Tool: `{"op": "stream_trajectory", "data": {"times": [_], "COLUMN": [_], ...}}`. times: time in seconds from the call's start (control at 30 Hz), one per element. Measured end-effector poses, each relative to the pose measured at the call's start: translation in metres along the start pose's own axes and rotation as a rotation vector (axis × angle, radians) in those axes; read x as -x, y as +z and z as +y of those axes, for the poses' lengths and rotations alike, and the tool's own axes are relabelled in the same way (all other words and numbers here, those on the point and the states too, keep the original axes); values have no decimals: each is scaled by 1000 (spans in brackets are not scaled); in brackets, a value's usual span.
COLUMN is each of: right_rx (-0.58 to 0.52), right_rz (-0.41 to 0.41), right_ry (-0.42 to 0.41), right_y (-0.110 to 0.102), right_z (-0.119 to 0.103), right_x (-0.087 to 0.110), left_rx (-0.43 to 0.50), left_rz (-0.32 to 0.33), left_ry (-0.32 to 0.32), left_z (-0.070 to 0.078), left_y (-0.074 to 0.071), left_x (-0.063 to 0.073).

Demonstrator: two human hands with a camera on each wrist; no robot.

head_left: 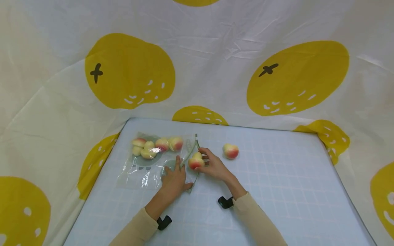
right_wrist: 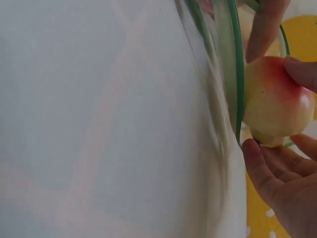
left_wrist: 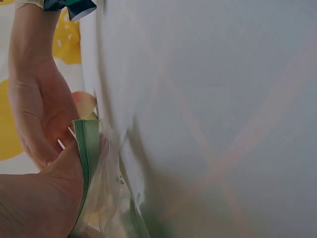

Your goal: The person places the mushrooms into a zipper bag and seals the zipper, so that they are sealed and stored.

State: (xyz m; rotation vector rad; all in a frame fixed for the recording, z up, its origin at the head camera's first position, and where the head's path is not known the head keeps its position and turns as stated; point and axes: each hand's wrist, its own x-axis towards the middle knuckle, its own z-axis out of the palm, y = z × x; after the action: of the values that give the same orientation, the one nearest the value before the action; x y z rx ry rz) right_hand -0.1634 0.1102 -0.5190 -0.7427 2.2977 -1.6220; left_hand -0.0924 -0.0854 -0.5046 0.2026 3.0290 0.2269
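A clear zip bag (head_left: pixel 127 177) with green strips along its mouth lies on the table, holding several yellow-and-red peaches (head_left: pixel 162 145). My left hand (head_left: pixel 174 179) lies over the bag near its mouth, fingers spread and thumb stretched out along the edge. In the left wrist view the thumb sits right against the green strip (left_wrist: pixel 88 148). My right hand (head_left: pixel 217 168) holds one peach (right_wrist: pixel 277 99) between thumb and fingers at the bag's parted mouth. Another peach (head_left: pixel 231 151) sits on the table, right of the bag and beyond my right hand.
A pale blue gridded cloth covers the table (head_left: pixel 277 191). White fabric with yellow fruit prints (head_left: pixel 209 68) hangs behind the table and at its sides. A black wrist device (head_left: pixel 225 202) is worn on each forearm.
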Motion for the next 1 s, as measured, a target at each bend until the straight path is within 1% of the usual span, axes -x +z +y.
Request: {"op": "stream_trajectory", "data": {"times": [0.1, 0.23, 0.37, 0.5, 0.63, 0.77, 0.8, 0.9, 0.93, 1.0], "right_rx": [10, 24, 41, 44, 12, 15, 20, 37, 33, -9], "right_rz": [-10, -30, -41, -34, 0, 64, 81, 145, 156, 159], "right_ry": [-2, 24, 49, 60, 33, 7, 7, 33, 48, 71], "right_y": [1, 3, 5, 5, 6, 7, 7, 9, 10, 12], "right_z": [5, 7, 6, 5, 4, 2, -5, -6, -6, -4], "right_x": [-6, -11, -13, -14, -14, -15, -14, -15, -15, -16], "left_rx": [-12, -24, -27, -15, -13, -20, -21, -15, -16, -17], "left_rz": [-4, -4, 19, 34, 33, 54, 63, 66, 67, 70], "left_ry": [9, 19, 17, 10, 9, 9, 9, 4, 5, 9], "left_z": [-1, -2, -2, 0, 1, 1, 0, 0, 0, -1], "left_y": [-1, -4, -7, -10, -12, -15, -15, -15, -15, -13], "left_x": [0, 1, 3, 5, 5, 5, 5, 6, 6, 6]}}
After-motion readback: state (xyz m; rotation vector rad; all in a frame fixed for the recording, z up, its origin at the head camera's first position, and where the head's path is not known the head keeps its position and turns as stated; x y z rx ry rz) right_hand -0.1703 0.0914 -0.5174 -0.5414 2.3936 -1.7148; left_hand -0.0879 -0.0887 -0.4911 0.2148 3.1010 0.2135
